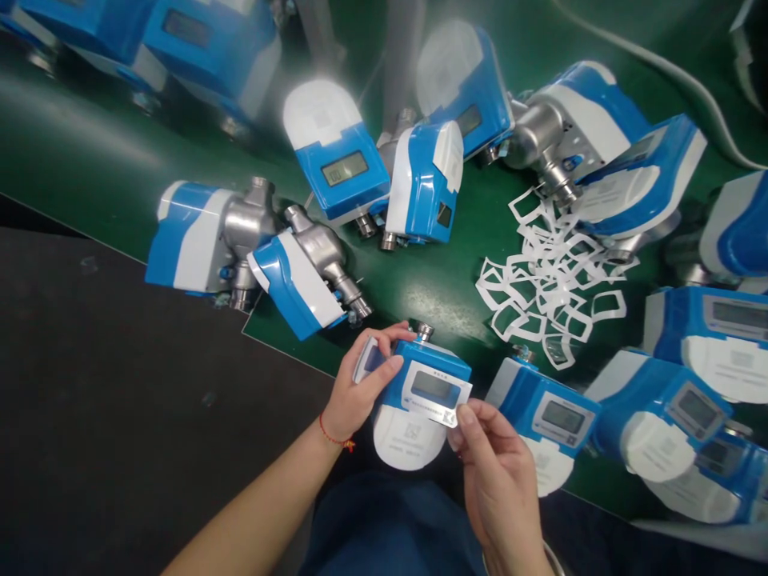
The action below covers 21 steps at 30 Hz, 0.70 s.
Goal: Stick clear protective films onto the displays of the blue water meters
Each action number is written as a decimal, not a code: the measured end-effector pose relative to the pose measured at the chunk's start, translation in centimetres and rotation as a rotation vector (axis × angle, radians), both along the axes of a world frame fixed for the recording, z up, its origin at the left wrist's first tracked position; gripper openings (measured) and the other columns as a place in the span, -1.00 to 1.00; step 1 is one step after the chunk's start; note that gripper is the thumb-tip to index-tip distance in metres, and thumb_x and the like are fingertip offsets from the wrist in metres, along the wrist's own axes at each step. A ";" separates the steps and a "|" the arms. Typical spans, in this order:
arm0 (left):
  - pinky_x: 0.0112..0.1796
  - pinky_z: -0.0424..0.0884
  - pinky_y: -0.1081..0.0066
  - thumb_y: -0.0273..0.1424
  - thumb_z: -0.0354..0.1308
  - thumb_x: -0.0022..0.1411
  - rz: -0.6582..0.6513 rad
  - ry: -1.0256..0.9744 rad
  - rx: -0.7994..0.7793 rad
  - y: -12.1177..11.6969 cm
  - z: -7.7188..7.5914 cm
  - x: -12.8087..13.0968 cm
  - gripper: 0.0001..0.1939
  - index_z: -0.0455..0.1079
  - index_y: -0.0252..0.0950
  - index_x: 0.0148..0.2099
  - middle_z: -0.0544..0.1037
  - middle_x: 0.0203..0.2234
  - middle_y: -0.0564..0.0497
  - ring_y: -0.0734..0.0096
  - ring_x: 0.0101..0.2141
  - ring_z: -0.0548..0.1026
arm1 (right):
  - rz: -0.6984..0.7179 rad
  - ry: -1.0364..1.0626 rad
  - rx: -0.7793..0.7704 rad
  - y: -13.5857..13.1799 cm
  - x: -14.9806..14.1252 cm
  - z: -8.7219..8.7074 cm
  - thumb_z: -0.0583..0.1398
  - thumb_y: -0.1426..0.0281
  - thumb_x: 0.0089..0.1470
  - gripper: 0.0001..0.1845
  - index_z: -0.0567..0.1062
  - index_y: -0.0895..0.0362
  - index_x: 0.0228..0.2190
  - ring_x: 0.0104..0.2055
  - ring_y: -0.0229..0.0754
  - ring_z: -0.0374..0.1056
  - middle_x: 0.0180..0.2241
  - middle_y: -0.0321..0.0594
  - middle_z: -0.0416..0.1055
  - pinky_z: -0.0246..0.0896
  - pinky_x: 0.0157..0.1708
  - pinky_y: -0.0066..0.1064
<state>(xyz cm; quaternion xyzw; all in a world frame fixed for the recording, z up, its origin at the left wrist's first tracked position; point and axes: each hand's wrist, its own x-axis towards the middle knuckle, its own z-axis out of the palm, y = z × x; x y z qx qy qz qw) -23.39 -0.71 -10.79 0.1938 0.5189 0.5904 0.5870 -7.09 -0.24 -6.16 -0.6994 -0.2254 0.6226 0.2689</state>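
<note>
A blue and white water meter (pixel 393 398) sits at the table's near edge, its white rounded cover toward me. My left hand (pixel 360 380) grips its left side, thumb on the blue top. The same hand also holds what looks like a small stack of labels (pixel 367 360) against the fingers. Between the thumb and fingers of my right hand (pixel 495 456) is the lower right corner of a silver-white label (pixel 433 394). This label lies over the meter's display window, slightly tilted, and I cannot tell how much of it is stuck down.
Loose white label frames (pixel 552 280) lie heaped on the green table (pixel 432 280). More meters stand right, among them a labelled one (pixel 549 412) close to my right hand. Others, such as a tilted meter (pixel 300 280), lie left and behind. A pale cable (pixel 666 68) crosses the far right.
</note>
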 end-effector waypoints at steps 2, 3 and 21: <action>0.19 0.09 0.05 -0.49 0.14 0.25 0.011 -0.010 0.006 0.1 -0.1 0.2 -0.88 0.23 -0.23 -0.29 0.53 -0.12 -0.05 0.15 0.16 0.30 | 0.014 -0.015 0.000 0.1 0.0 0.0 0.37 0.13 -0.11 -0.67 0.50 0.14 -0.46 -0.55 -0.35 0.15 -0.63 -0.38 0.29 0.08 -0.50 -0.51; 0.19 0.09 0.05 -0.49 0.13 0.25 0.015 -0.010 0.004 0.0 -0.1 0.2 -0.88 0.23 -0.23 -0.29 0.53 -0.12 -0.05 0.15 0.17 0.30 | 0.022 -0.021 0.000 0.1 0.0 0.0 0.37 0.13 -0.10 -0.66 0.50 0.14 -0.46 -0.54 -0.35 0.15 -0.62 -0.37 0.29 0.08 -0.50 -0.51; 0.20 0.09 0.06 -0.49 0.11 0.26 0.021 0.033 0.005 0.0 0.1 0.4 -0.90 0.23 -0.23 -0.29 0.52 -0.12 -0.05 0.17 0.16 0.30 | 0.047 -0.069 0.008 0.3 -0.2 0.4 0.36 0.13 -0.09 -0.67 0.50 0.14 -0.47 -0.55 -0.32 0.17 -0.62 -0.36 0.30 0.10 -0.52 -0.49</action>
